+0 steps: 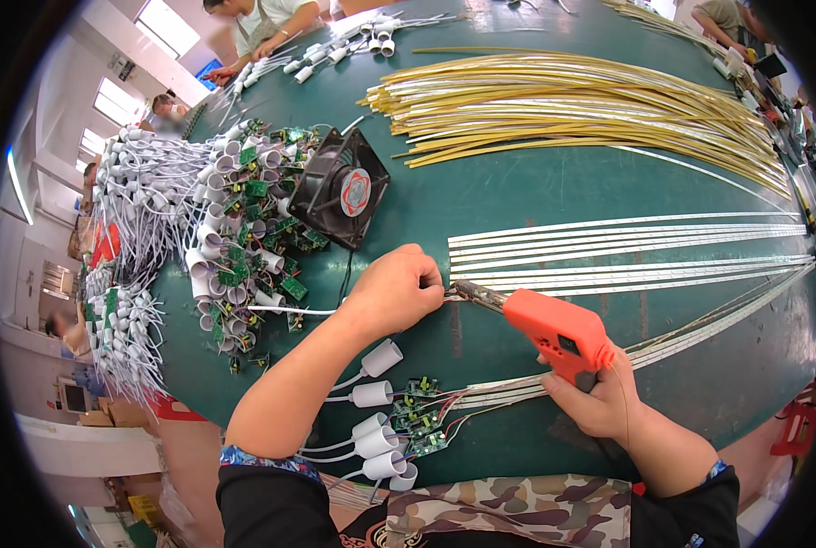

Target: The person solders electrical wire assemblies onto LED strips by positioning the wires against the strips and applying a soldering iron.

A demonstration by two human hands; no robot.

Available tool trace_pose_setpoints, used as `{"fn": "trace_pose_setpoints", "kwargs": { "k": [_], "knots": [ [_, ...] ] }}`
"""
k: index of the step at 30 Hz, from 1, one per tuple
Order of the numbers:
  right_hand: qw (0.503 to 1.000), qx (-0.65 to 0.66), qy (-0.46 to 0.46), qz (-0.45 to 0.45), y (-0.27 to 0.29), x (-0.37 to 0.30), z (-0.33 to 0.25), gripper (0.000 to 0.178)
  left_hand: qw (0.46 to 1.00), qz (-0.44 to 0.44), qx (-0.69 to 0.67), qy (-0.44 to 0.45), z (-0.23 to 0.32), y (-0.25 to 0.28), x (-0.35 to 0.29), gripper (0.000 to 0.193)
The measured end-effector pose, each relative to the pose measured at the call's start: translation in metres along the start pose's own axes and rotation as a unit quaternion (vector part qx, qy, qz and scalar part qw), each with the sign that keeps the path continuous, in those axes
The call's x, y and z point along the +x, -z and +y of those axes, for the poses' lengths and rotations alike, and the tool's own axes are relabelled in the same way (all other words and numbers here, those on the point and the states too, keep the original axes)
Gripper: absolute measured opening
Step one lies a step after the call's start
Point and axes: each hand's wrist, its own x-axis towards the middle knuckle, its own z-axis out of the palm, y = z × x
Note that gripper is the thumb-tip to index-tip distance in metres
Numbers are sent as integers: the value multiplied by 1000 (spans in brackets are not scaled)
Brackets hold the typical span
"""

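My right hand point(600, 397) grips an orange soldering gun point(554, 331) by its handle. Its metal tip points left and ends close to the fingertips of my left hand point(399, 288). Those fingers are pinched together, and what they hold is mostly hidden. A white cable point(294, 311) runs in from the left and passes behind that hand. Just right of the fingertips begins a row of thin white LED strips point(627, 247) laid side by side. Nearer to me, small green circuit boards point(419, 418) with white caps point(376, 441) are wired to more strips point(508, 393).
A black fan point(344, 190) stands beyond my left hand. Left of it are heaped white caps with circuit boards point(243, 228) and bundled white cables point(143, 196). Yellow-edged strips point(563, 105) lie at the far side of the green table point(481, 196). Other people work around it.
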Motion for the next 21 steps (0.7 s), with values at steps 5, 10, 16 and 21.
{"fn": "trace_pose_setpoints", "kwargs": {
  "k": [5, 10, 16, 21],
  "knots": [
    [999, -32, 29, -10, 7, -2, -4, 42, 1000, 2, 4, 11, 2, 0, -2, 9],
    [996, 60, -18, 57, 7, -3, -9, 35, 1000, 3, 10, 12, 2, 0, -2, 10],
    [998, 61, -6, 31, 10, 2, -17, 42, 1000, 4, 14, 4, 1, 0, -1, 10],
    [999, 26, 9, 36, 12, -4, -5, 46, 1000, -5, 20, 4, 4, 2, 1, 10]
  ]
}}
